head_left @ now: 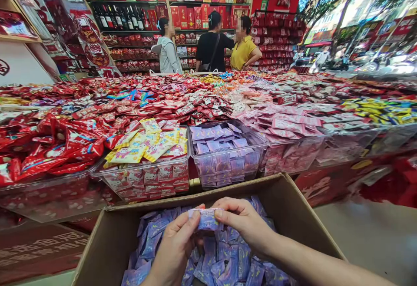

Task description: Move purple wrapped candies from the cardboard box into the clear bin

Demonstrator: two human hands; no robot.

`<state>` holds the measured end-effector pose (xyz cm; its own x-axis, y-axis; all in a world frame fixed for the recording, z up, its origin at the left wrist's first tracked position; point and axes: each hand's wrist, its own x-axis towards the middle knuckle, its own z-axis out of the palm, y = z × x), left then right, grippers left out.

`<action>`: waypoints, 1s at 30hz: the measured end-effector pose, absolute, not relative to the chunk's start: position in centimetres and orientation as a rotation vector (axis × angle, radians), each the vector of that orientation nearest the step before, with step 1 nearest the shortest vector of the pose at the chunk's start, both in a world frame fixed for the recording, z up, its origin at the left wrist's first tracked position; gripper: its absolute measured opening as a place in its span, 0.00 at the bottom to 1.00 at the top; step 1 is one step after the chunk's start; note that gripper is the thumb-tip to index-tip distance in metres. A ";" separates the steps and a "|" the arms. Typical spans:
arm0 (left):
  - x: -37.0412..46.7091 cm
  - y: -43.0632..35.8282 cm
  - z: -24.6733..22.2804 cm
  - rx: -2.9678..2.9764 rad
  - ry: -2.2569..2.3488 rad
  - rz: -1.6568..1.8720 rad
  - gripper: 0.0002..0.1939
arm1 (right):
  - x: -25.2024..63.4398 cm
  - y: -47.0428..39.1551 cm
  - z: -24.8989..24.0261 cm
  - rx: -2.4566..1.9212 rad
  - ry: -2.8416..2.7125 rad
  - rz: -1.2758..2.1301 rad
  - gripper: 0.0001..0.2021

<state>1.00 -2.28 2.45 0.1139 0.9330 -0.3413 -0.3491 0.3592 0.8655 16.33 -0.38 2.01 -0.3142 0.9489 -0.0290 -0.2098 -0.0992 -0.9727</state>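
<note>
Between my two hands is a small purple candy packet (207, 219), stretched level above an open cardboard box (312, 221). My left hand (177, 238) pinches its left end between thumb and fingers. At the right end, my right hand (247, 223) grips it the same way. Many more purple packets (228, 258) lie loose in the box below, partly hidden by my hands and forearms. Just beyond the box stands a clear plastic bin (224, 151) with similar purple packets set in rows.
Left of that bin sit yellow packets (159, 145) and red bags (65, 143); pink packets (283, 121) are on its right. Across the candy display stand several people (213, 43) before shelves of red boxes and bottles (119, 17). Floor (368, 234) shows at right.
</note>
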 end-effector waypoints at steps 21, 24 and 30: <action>1.3 -2.2 4.3 0.536 0.939 1.064 0.24 | 17.9 -1.0 2.9 -0.622 -2.047 0.397 0.10; 1.3 -2.3 5.1 0.669 0.993 1.099 0.26 | 17.7 -1.4 2.9 -0.561 -2.080 0.404 0.13; 1.1 -2.2 4.9 0.830 1.035 1.107 0.30 | 16.1 -1.0 2.1 -0.966 -1.465 1.316 0.09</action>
